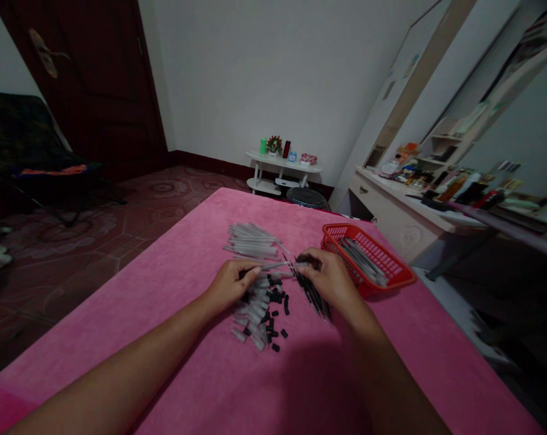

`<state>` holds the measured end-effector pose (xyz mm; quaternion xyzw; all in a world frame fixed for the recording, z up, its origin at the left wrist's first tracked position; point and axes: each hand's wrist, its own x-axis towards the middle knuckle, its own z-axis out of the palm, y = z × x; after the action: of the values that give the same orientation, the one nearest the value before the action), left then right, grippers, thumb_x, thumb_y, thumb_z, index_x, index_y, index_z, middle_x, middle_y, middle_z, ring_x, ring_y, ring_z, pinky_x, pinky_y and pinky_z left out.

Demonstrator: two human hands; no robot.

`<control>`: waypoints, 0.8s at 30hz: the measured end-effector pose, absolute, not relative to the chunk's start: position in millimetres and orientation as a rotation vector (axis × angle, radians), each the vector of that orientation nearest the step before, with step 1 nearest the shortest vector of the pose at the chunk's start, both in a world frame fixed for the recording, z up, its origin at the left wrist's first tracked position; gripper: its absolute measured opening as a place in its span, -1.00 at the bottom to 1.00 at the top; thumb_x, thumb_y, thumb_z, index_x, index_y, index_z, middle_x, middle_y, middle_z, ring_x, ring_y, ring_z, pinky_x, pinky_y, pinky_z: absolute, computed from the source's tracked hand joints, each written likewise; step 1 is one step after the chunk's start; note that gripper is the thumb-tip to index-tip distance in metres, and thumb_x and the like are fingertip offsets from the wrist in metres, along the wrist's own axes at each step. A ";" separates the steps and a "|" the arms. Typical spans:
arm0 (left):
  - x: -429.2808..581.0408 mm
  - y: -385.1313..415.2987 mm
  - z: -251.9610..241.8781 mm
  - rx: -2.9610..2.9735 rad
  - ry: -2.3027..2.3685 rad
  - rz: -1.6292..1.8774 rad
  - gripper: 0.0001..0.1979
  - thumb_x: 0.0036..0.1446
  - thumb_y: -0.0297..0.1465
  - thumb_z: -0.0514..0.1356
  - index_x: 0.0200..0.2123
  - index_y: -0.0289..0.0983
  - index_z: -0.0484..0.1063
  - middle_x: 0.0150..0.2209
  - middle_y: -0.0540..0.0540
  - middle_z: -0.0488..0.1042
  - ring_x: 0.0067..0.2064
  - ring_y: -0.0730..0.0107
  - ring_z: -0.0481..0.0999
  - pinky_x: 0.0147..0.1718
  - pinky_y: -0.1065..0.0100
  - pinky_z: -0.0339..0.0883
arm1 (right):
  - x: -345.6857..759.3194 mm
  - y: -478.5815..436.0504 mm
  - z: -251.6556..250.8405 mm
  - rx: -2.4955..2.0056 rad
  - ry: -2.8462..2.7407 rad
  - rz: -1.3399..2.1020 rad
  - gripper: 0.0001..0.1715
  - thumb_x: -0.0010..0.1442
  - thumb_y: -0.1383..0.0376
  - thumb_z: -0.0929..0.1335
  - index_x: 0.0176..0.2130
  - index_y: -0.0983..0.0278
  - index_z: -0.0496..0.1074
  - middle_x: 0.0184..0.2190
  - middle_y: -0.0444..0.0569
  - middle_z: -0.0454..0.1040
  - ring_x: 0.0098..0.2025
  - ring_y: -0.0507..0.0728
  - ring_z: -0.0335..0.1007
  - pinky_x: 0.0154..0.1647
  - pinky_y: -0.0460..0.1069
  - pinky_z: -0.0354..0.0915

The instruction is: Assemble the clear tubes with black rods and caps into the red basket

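My left hand (237,281) pinches a slim translucent pen barrel (274,265) that points right. Facing it, my right hand (330,275) has its fingers closed on a small pale piece (302,264), perhaps a pen cap; its kind is unclear. The two pieces come close together between my hands, and whether they touch I cannot tell. Clear pen tubes (251,238) lie in a heap just beyond. Below my hands are frosted pen caps (255,314) and short black sleeves (275,296). Thin dark refills (313,295) lie partly under my right hand.
A red plastic basket (398,279) with several grey pens (366,263) stands right of my right hand. Pink cloth (164,290) covers the table. Farther off are a small white shelf (282,161), a cluttered dressing table (391,202) and a folding chair (23,139).
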<state>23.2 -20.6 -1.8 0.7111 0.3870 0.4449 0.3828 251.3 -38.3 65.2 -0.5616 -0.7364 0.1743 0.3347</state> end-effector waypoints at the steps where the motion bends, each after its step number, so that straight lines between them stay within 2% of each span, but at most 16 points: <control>1: 23.2 -20.8 -1.6 1.823 0.989 1.133 -0.73 0.12 -0.27 0.14 -0.30 -0.27 0.60 -0.34 -0.13 0.58 -0.28 0.17 0.51 -0.24 0.30 0.31 | 251.0 -38.6 65.9 -1.456 -1.927 0.457 -0.87 0.03 0.34 0.35 -0.35 0.27 0.50 -0.42 -0.05 0.52 -0.37 0.10 0.40 -0.31 -0.05 0.24; 6: 23.0 -22.7 -0.5 1.892 0.993 1.086 -0.71 0.16 -0.28 0.10 -0.26 -0.27 0.59 -0.33 -0.14 0.57 -0.28 0.17 0.50 -0.29 0.32 0.29 | 249.5 -38.9 65.4 -1.448 -1.960 0.433 -0.84 0.04 0.37 0.35 -0.32 0.27 0.51 -0.39 -0.05 0.53 -0.35 0.10 0.40 -0.29 -0.05 0.24; 13: 24.0 -26.3 4.0 1.930 0.973 1.074 -0.71 0.15 -0.29 0.11 -0.41 -0.32 0.57 -0.47 -0.09 0.51 -0.42 0.31 0.42 -0.42 0.42 0.22 | 245.7 -40.3 64.3 -1.393 -2.049 0.349 -0.80 0.05 0.42 0.34 -0.29 0.26 0.52 -0.31 -0.01 0.55 -0.26 0.12 0.42 -0.20 -0.03 0.25; 16: 24.6 -25.9 3.9 1.950 1.010 0.997 -0.67 0.17 -0.27 0.08 -0.38 -0.36 0.56 -0.47 -0.08 0.51 -0.43 0.35 0.41 -0.44 0.43 0.22 | 242.7 -41.4 65.3 -1.362 -2.097 0.347 -0.80 0.05 0.43 0.34 -0.29 0.27 0.53 -0.30 -0.01 0.55 -0.24 0.12 0.43 -0.18 -0.03 0.25; 20: 24.9 -24.6 0.7 1.921 1.029 0.999 -0.68 0.16 -0.26 0.10 -0.33 -0.36 0.58 -0.43 -0.10 0.55 -0.39 0.32 0.47 -0.41 0.41 0.27 | 237.2 -43.5 66.7 -1.365 -2.105 0.375 -0.79 0.07 0.43 0.32 -0.29 0.29 0.53 -0.32 0.00 0.55 -0.25 0.12 0.43 -0.19 -0.05 0.25; 24: 24.3 -26.2 0.1 1.934 1.036 1.066 -0.77 0.13 -0.37 0.13 -0.30 -0.32 0.58 -0.39 -0.09 0.59 -0.37 0.31 0.52 -0.38 0.40 0.30 | 233.2 -45.5 64.7 -1.366 -2.101 0.459 -0.79 0.10 0.42 0.28 -0.37 0.30 0.52 -0.42 -0.02 0.53 -0.33 0.09 0.42 -0.30 -0.08 0.23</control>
<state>24.3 -26.2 0.1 0.7444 0.3988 0.4105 0.3440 233.2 -45.5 64.7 -0.5127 -0.7885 0.1724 0.2927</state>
